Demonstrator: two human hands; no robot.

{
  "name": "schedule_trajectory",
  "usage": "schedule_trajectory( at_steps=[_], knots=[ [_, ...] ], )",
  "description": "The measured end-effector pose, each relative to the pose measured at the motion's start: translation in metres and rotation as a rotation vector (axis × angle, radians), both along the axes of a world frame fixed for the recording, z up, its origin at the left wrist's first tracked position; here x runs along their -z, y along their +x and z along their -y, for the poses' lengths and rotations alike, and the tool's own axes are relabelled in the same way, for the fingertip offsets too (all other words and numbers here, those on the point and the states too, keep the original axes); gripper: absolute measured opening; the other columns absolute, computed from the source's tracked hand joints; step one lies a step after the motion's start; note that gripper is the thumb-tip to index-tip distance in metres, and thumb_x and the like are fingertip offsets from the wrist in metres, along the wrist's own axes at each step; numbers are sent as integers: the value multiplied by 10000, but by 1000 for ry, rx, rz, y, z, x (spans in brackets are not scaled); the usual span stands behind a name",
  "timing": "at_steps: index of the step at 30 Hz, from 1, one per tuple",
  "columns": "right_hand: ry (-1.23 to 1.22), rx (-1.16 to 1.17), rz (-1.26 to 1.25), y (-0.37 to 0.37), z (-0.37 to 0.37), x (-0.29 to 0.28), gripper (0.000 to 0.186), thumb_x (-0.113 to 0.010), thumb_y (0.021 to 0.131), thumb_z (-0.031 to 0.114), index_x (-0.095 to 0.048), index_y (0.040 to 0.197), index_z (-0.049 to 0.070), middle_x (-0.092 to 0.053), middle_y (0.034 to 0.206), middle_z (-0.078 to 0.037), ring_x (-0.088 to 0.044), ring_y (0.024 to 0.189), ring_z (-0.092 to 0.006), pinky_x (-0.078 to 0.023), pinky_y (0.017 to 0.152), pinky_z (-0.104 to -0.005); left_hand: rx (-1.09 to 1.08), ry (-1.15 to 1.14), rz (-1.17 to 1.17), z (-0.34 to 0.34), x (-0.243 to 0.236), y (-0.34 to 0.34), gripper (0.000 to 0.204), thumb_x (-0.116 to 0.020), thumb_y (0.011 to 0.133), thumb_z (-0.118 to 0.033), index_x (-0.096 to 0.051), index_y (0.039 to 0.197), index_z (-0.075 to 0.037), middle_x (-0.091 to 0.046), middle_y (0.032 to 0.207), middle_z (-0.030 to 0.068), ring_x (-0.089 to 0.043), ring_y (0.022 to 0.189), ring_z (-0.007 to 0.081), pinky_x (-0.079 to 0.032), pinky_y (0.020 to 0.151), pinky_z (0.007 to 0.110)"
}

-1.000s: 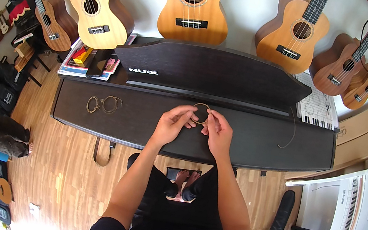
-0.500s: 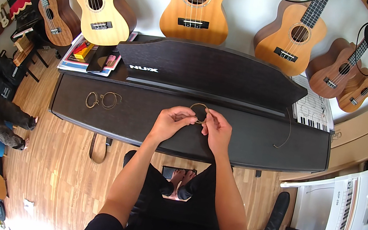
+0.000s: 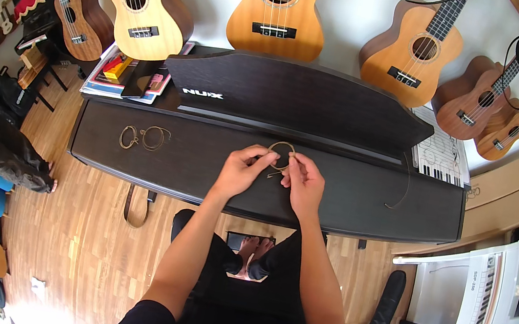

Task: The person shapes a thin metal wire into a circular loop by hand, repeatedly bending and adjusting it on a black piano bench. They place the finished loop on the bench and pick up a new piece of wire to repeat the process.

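A coiled instrument string [image 3: 282, 143], thin and bronze-coloured, is held just above the closed lid [image 3: 353, 178] of a dark digital piano. My left hand [image 3: 246, 169] pinches the ring's left side between thumb and fingers. On its right side my right hand [image 3: 305, 181] does the same, fingers curled in. A short twisted end of the string hangs between the hands. Two more coiled strings lie on the lid to the left, a smaller one [image 3: 123, 137] and a larger one [image 3: 145, 137]. A single uncoiled string [image 3: 409, 185] runs down the lid at the right.
Several ukuleles, one at the centre [image 3: 274, 31], hang on the wall behind the piano's music rest [image 3: 311, 102]. Books [image 3: 97, 83] lie at the back left, sheet paper [image 3: 443, 151] at the back right. A white keyboard [image 3: 480, 302] stands right. Another person's legs [image 3: 14, 152] show at left.
Both hands have shifted slightly on the coiled string, and its twisted end now shows below the ring. The other person's legs have moved a little nearer.
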State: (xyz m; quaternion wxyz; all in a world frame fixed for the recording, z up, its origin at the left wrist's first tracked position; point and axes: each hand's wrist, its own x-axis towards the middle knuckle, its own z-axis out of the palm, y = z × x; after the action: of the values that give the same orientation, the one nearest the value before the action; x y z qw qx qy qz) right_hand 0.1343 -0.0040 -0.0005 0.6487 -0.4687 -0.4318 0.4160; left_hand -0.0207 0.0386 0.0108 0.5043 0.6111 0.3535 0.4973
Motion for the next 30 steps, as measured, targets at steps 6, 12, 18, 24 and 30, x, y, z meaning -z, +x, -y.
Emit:
schedule_trajectory(
  at_steps=[6,12,18,24,30],
  knots=[
    [-24,-49,79,-2,1,-3,201,-605,964,124,-649,1117,2,-643,757,-37,-580,601,-76,-457,547,-201,184,-253,128,-2,-10,-18,292,-598,975,-204,-661,1130,36,-683,841,64,-636,806,123,-522,725,260],
    [-15,-124,47,3,2,-1,193,-617,953,118,-659,1105,8,-657,774,-28,-608,664,-74,-474,592,-205,153,-266,204,-4,-8,-15,309,-548,1003,-224,-643,1117,47,-652,784,60,-638,732,143,-539,698,281],
    [52,-278,243,4,4,-6,185,-650,917,74,-667,1090,12,-690,882,-45,-644,734,-103,-486,634,-207,118,-279,317,-5,-5,-15,298,-527,1012,-224,-629,1100,41,-624,733,48,-628,696,137,-534,679,271],
    [49,-305,294,4,2,-2,188,-647,916,69,-656,1096,16,-695,928,-60,-664,774,-119,-503,663,-226,100,-286,349,-7,-2,-16,286,-522,1015,-229,-624,1082,30,-605,709,42,-605,655,131,-509,640,263],
    [18,-293,214,0,4,-9,185,-639,929,88,-653,1089,-5,-685,929,-58,-664,815,-126,-502,687,-233,76,-292,353,-6,-3,-15,274,-523,1015,-231,-621,1081,16,-598,702,41,-589,639,126,-495,628,259]
  ],
)
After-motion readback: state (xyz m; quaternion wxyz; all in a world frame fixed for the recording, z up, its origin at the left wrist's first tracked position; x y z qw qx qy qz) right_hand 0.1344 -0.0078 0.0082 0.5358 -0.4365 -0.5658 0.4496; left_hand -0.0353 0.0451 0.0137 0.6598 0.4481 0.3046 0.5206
